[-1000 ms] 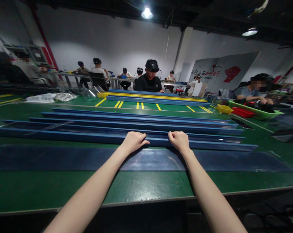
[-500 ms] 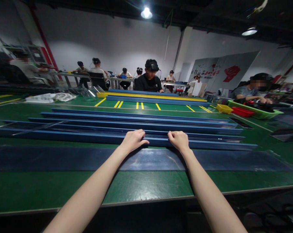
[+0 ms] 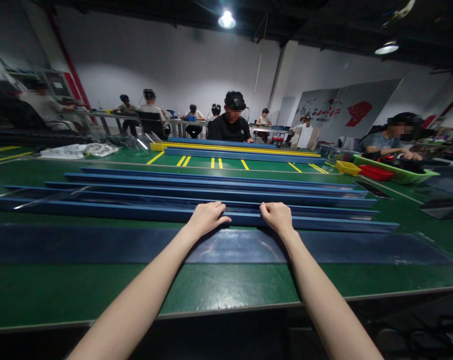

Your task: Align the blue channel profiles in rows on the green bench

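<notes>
Both my hands rest on the nearest long blue channel strip (image 3: 136, 212), which lies crosswise on the green table. My left hand (image 3: 208, 216) curls its fingers over the strip, with the thumb on the near side. A short way to the right, my right hand (image 3: 277, 217) is closed over the same strip, its fingertips mostly hidden. Between hands and table edge lies a flat clear plastic sheet (image 3: 117, 245). Just beyond my hands, another blue channel (image 3: 218, 192) runs parallel, with more behind it. Clear film (image 3: 57, 197) crosses the near strip's left part.
Across the green table (image 3: 226, 285) a person in black (image 3: 228, 127) sits behind blue and yellow strips (image 3: 237, 148). To the right are a yellow tray (image 3: 347, 168), a red tray (image 3: 376, 173) and a green basket (image 3: 417, 176). Plastic bags (image 3: 64, 151) lie far left.
</notes>
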A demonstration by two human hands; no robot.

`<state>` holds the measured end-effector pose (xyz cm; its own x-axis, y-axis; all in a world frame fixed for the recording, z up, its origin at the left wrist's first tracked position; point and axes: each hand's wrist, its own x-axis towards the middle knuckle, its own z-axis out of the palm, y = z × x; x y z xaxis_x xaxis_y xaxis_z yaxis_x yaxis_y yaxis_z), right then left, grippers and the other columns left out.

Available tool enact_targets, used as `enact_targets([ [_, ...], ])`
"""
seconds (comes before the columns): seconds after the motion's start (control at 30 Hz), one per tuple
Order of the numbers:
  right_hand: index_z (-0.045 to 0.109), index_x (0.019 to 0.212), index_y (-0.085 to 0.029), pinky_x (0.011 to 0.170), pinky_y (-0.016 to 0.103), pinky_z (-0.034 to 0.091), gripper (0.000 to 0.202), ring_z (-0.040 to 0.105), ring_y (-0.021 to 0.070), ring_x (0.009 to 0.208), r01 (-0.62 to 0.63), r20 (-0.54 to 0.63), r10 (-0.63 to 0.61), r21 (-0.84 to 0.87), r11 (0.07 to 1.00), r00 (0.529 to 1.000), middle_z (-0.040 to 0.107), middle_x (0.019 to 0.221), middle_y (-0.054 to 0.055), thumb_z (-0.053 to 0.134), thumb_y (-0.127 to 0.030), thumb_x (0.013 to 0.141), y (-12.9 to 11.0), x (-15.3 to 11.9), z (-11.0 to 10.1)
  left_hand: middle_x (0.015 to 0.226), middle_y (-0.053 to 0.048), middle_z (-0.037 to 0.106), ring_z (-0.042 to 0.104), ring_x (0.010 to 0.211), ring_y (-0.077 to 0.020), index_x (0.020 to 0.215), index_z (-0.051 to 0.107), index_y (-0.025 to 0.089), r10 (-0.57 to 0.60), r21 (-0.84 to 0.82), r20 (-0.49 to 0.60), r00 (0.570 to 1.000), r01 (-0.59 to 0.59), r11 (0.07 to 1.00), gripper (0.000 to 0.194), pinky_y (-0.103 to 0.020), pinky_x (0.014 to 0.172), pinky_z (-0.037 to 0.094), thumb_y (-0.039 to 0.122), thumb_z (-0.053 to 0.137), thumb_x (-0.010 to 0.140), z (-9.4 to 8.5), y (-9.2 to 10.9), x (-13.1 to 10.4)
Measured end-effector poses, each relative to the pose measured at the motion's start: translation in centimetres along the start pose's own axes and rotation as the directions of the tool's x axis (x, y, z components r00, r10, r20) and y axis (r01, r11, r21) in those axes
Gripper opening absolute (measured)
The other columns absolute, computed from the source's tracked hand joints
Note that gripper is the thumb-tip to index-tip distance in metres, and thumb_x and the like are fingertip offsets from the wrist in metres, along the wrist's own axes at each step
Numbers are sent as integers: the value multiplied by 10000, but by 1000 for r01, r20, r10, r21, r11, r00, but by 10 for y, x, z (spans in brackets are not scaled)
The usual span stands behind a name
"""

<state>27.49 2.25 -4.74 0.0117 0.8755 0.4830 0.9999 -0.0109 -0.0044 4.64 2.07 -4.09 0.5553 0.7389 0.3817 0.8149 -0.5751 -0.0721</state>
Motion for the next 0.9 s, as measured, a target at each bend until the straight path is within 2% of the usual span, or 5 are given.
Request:
enact_targets([
  [0.43, 678, 568, -181, 504, 244, 240, 422, 565, 147, 548, -14, -104, 15, 7, 1000, 994, 663, 612, 75, 347, -316, 792, 5, 0, 5, 841, -27, 613, 578, 794, -168, 801, 535, 186, 32, -25, 3, 999, -32, 999, 326, -223, 576, 360, 505, 468, 798, 0, -1, 0],
  [0.7, 692, 608, -157, 521, 239, 273, 422, 558, 156, 555, -97, -141, 92, -26, 995, 986, 667, 628, 91, 346, -322, 786, 32, -1, 10, 873, -23, 620, 580, 818, -165, 867, 543, 191, 23, -36, 9, 1000, -23, 999, 314, -222, 601, 372, 490, 511, 778, -4, -3, -1],
  [0.9, 677, 571, -139, 507, 243, 249, 423, 532, 153, 524, -170, -211, 162, -22, 985, 964, 653, 594, 102, 343, -305, 771, 47, -3, 12, 865, -29, 622, 583, 820, -173, 834, 560, 181, 23, -11, 41, 999, -22, 1000, 323, -224, 600, 371, 495, 518, 771, -6, -3, -1],
])
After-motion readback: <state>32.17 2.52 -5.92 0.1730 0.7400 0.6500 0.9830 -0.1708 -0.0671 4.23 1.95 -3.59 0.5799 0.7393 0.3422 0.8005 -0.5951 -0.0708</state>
